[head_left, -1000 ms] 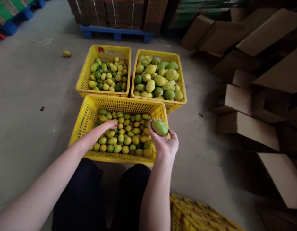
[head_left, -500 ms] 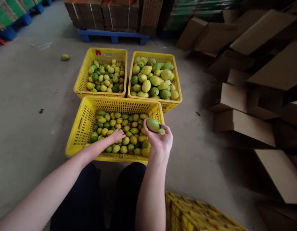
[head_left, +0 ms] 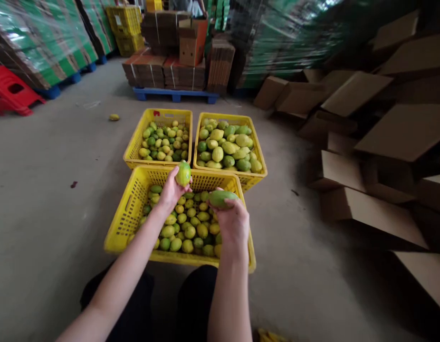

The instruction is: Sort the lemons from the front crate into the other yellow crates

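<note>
My left hand (head_left: pixel 172 191) is closed on a yellow-green lemon (head_left: pixel 183 174), held above the far side of the near yellow crate (head_left: pixel 116 232). A larger, longer green lemon (head_left: pixel 222 198) rests in my right hand (head_left: pixel 232 218), its fingers curled round the fruit over the crate's right part. Below both hands, many small yellow and green lemons (head_left: pixel 189 232) lie in the near crate. Behind it stand two more crates: the far left crate (head_left: pixel 132 149) holds small lemons, and the far right crate (head_left: pixel 259 147) holds bigger ones.
One loose lemon (head_left: pixel 114 117) lies on the floor at the left, with a red stool (head_left: pixel 13 90) beyond. Flattened cartons sit on a blue pallet (head_left: pixel 175 95) behind the crates. Open cardboard boxes (head_left: pixel 373 209) are heaped along the right. Wrapped stacks line the back.
My left hand has risen out of the near crate with a lemon in it. My right hand has turned, still holding its green lemon. The view has tipped up, showing more background.
</note>
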The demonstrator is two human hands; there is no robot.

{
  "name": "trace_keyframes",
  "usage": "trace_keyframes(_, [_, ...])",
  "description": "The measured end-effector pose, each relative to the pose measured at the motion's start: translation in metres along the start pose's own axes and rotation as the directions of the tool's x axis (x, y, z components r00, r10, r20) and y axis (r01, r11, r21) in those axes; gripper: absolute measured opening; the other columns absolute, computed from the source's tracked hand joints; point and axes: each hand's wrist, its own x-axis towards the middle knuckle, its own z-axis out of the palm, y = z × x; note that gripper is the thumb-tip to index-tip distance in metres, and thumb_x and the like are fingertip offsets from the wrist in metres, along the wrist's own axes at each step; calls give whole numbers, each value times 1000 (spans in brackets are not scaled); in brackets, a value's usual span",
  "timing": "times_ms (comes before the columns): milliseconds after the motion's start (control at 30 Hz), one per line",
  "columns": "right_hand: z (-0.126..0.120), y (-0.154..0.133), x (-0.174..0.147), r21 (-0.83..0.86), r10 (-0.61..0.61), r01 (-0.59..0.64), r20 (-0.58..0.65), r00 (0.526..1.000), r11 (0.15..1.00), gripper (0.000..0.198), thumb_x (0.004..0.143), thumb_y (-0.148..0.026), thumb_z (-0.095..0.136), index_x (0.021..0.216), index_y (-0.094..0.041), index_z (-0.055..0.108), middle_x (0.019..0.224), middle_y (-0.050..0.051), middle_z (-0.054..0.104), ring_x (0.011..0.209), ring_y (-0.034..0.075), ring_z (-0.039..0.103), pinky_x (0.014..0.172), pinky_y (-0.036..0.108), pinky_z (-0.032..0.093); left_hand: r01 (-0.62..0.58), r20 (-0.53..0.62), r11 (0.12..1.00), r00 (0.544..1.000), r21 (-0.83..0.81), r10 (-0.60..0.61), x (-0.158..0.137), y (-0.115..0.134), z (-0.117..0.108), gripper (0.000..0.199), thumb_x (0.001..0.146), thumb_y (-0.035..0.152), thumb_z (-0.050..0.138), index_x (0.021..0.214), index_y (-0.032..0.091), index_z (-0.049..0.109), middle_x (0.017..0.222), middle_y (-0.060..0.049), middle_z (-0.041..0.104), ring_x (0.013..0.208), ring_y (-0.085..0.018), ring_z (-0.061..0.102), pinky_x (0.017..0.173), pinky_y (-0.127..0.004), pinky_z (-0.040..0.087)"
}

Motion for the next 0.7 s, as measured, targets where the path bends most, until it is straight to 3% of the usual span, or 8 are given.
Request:
trace_keyframes(67, [3, 3, -2, -120, -39, 40, 11, 999, 992, 33, 57, -22, 76, 87, -22, 62, 91, 2, 72, 82, 21, 66, 79, 41, 56, -14, -27, 998, 1000, -64, 12, -20, 0, 6, 32, 80, 47, 65, 89, 16, 60, 74, 0, 63, 54, -9, 52, 56, -23, 50])
trace_keyframes(167, [9, 6, -6, -320, -128, 160, 120, 984, 934, 44, 62, -30, 82, 103, -24, 67, 98, 2, 72, 88, 21, 66, 82, 39, 55, -90, -68, 994, 993, 64, 94, -36, -4, 5, 32, 75, 35, 74, 100, 17, 63, 91, -3, 68, 80, -14, 64, 72, -24, 53])
trace_keyframes(300, [15, 10, -9, -420, -337, 380, 176, 925, 824, 58, 62, -27, 86, 117, -26, 66, 109, 4, 72, 97, 23, 67, 91, 42, 54, -263, 62, 916, 965, 303, 256, -39, 1, -4, 53, 65, 27, 87, 114, 21, 67, 120, -7, 67, 113, -22, 62, 97, -30, 49])
trace_keyframes(400, [18, 13, -9, -408, -499, 523, 173, 849, 748, 54, 63, -24, 86, 114, -24, 67, 116, 7, 70, 107, 25, 66, 98, 46, 52, -373, 174, 808, 928, 456, 329, -41, 7, -9, 53, 63, 21, 89, 113, 22, 72, 120, -7, 67, 113, -24, 62, 101, -32, 47])
trace_keyframes(467, [18, 14, -10, -402, -526, 570, 225, 820, 717, 49, 65, -22, 85, 112, -23, 69, 121, 8, 68, 114, 26, 63, 103, 47, 50, -415, 213, 766, 910, 492, 356, -43, 10, -11, 50, 66, 20, 87, 114, 24, 73, 118, -6, 68, 110, -23, 63, 101, -32, 48])
trace_keyframes(700, [11, 8, -9, -381, -523, 601, 297, 799, 702, 50, 62, -20, 87, 110, -26, 74, 120, 6, 61, 116, 25, 60, 101, 45, 52, -491, 278, 715, 871, 498, 405, -46, 9, -8, 44, 70, 20, 85, 113, 28, 74, 117, -6, 64, 113, -23, 60, 104, -36, 48])
